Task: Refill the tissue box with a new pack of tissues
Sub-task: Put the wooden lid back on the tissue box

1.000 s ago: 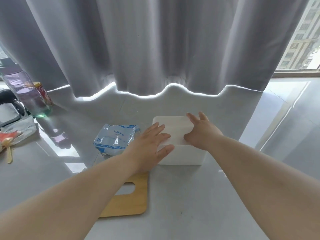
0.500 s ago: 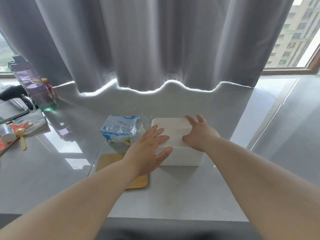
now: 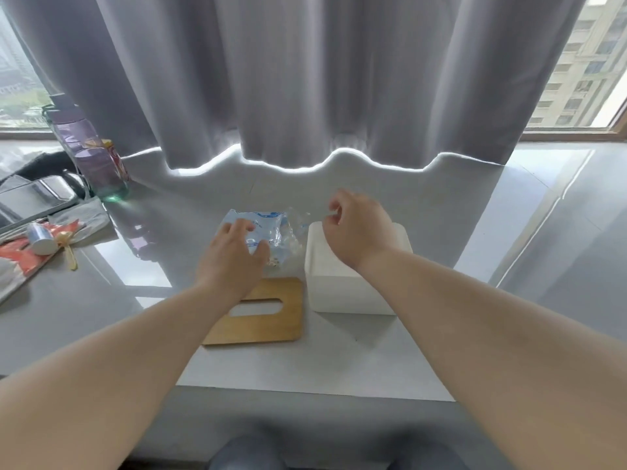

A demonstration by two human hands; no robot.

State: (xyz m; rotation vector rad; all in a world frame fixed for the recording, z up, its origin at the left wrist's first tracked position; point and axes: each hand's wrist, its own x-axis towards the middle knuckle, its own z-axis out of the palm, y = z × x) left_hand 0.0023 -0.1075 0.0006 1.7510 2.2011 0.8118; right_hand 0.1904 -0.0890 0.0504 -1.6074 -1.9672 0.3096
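The white tissue box (image 3: 346, 293) stands on the grey table, right of centre, its top showing plain white. Left of it lies the blue tissue pack (image 3: 271, 228), its clear wrapper crumpled toward the box. The wooden lid (image 3: 271, 320) with a slot lies flat in front of the pack. My left hand (image 3: 230, 262) is over the pack's left half, fingers apart and touching the wrapper. My right hand (image 3: 356, 228) hovers above the box's far left corner with fingers curled at the wrapper's loose edge; I cannot tell whether it pinches it.
A purple water bottle (image 3: 95, 157) and a red can (image 3: 117, 161) stand at the back left. A dark device (image 3: 37, 195), a small silver cup (image 3: 40, 237) and a yellow spoon (image 3: 69, 252) lie at the left. A grey curtain (image 3: 305, 79) hangs behind. The table's front edge (image 3: 305, 391) is near me.
Both hands have left the top of the white box. The left hand has moved left onto the tissue pack. The right hand has lifted and curled its fingers.
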